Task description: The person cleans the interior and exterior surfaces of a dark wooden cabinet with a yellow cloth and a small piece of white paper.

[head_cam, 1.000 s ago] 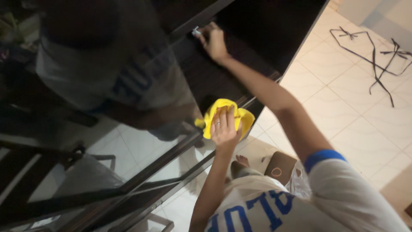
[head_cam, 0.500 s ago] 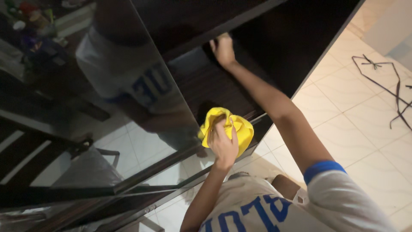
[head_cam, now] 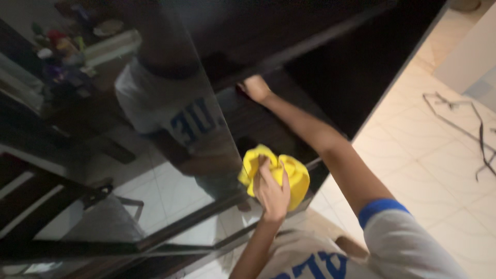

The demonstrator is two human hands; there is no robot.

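My left hand (head_cam: 272, 192) presses a crumpled yellow cloth (head_cam: 295, 174) against the right edge of a dark glass door (head_cam: 155, 175). The glass reflects my white shirt with blue letters. My right hand (head_cam: 256, 88) reaches along an outstretched arm to the dark wooden cabinet (head_cam: 336, 67). Its fingers curl at the edge of a dark panel. The blur and the dark hide whether it grips anything.
Pale floor tiles (head_cam: 439, 160) spread to the right of the cabinet. Thin black straps (head_cam: 465, 121) lie on them at the far right. A white wall or panel (head_cam: 473, 51) stands at the upper right. Coloured small items (head_cam: 62, 51) show in the reflection at the upper left.
The view has shifted, so both hands sit lower in the frame. My left hand has kept the yellow cloth on the door's edge; my right hand stays at the cabinet panel.
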